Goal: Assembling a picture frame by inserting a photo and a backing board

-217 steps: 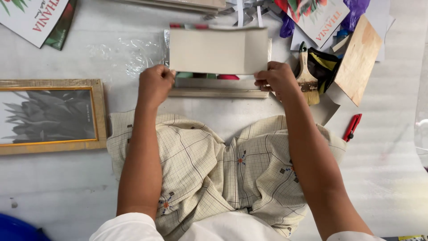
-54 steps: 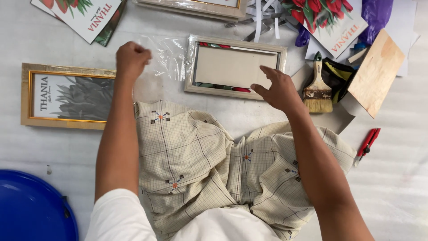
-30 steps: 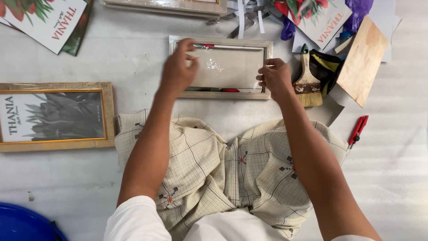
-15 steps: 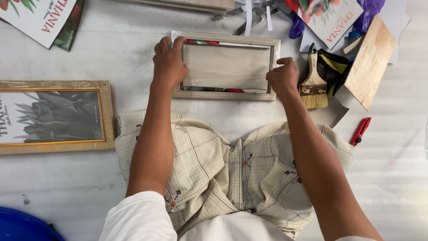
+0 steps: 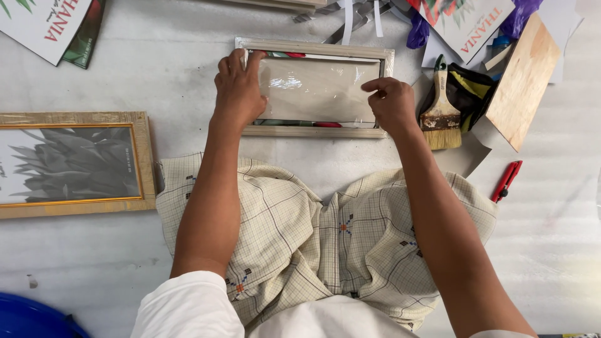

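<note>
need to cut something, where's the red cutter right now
In the head view the red cutter lies on the white table at the right, just below the plywood board and right of the paintbrush, away from both hands.

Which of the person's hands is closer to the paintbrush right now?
Right. The right hand rests on the right end of the small frame, just beside the paintbrush. The left hand is at the frame's far left end.

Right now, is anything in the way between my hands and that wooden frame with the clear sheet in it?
Nothing visible. The left hand already rests on the wooden frame at its left end, and the right hand touches the clear sheet at the right. The paintbrush lies off to the side.
</note>
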